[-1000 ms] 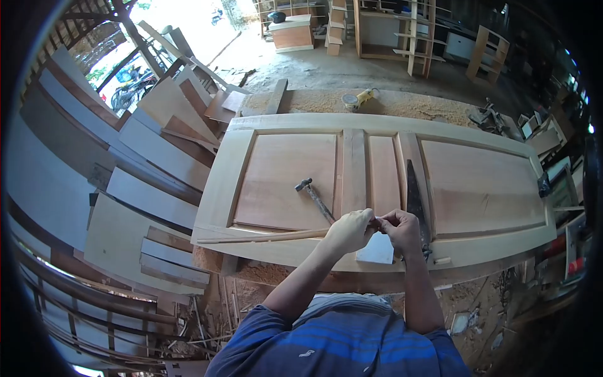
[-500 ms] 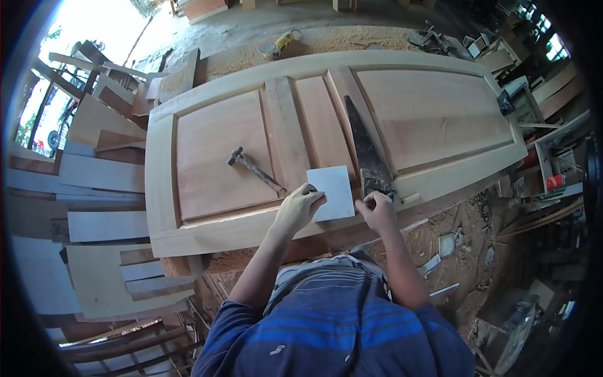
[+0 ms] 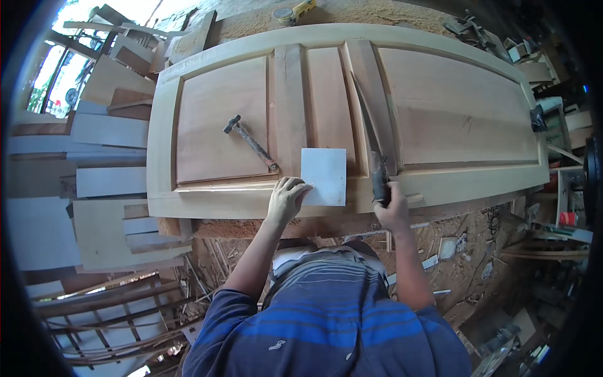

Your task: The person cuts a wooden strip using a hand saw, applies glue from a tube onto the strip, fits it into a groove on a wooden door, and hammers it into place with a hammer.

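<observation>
My left hand (image 3: 289,196) is closed around the end of a thin wood strip (image 3: 229,186), which runs along the lower edge of the door's left panel. Its fingertips are beside a white square piece (image 3: 324,177) on the wooden door (image 3: 461,176). My right hand (image 3: 394,210) grips the dark handle of a handsaw (image 3: 370,135), whose blade is turned nearly edge-on and points away from me over the door. A hammer (image 3: 252,144) rests on the left panel, head to the upper left.
Sawdust covers the bench (image 3: 370,14) beyond the door, with a yellow power tool (image 3: 303,9) on it. Boards (image 3: 110,182) are stacked at the left. A small wood block (image 3: 414,198) sits right of my right hand. Scraps litter the floor (image 3: 465,270).
My right hand has taken hold of the saw and turned its blade edge-on. Earlier both hands were together; they have moved apart. The view has tilted down and shifted.
</observation>
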Available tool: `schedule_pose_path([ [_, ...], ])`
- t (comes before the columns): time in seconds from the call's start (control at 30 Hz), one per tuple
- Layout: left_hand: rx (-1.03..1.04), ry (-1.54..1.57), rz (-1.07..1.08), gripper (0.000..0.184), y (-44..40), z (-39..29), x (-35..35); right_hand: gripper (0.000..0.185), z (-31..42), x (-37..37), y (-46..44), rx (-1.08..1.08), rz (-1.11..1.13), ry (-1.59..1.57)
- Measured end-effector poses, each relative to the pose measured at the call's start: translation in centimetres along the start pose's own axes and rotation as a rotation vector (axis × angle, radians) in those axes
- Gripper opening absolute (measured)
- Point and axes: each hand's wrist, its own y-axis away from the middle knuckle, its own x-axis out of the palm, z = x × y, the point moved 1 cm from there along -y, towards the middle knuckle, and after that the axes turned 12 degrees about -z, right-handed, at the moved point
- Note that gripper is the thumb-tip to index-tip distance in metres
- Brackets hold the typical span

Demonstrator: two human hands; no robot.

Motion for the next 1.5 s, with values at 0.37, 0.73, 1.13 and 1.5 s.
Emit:
schedule_pose_path([
  [0.37,-0.029,-0.109,-0.044,0.020,0.8,-1.0,0.3,0.023,2.6,-3.5,8.6,0.096,0.128,-0.422],
  [0.73,0.011,-0.055,0.027,0.018,0.3,-0.3,1.0,0.045,3.3,-2.8,10.3,0.154,0.267,-0.334],
  [1.13,-0.008,0.028,0.084,0.022,0.2,-0.2,1.5,0.066,3.4,-3.8,8.1,-0.009,0.351,-0.321],
  [1.5,-0.052,0.057,0.102,0.019,-0.7,0.3,1.7,0.064,3.6,-4.0,7.1,0.111,0.407,-0.302],
])
